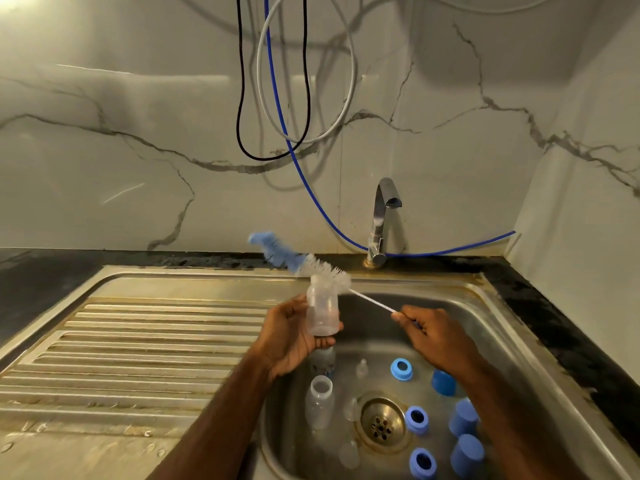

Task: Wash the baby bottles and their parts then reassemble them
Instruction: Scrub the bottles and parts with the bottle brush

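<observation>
Bottle held over steel sink, brush head lying across its mouth.

Ribbed stainless-steel draining board (145,344) at left. Left hand (291,341): fingers curled round a clear plastic baby bottle (322,306), upright, mouth up, above the sink basin's (460,327) left edge. Blue-and-white bristled bottle brush (304,263): bristles resting across the bottle's mouth, blue end blurred and pointing up-left; thin white wire handle running down-right to the right hand (433,336), thumb and fingers pinching its end. In basin below: second clear bottle (320,405) standing open near the round metal drain (382,421); clear teats (362,368) beside it; three blue screw rings (401,368) and blue caps (465,453) right of the drain. Chrome tap (382,223) behind the basin, against marble-patterned wall.
</observation>
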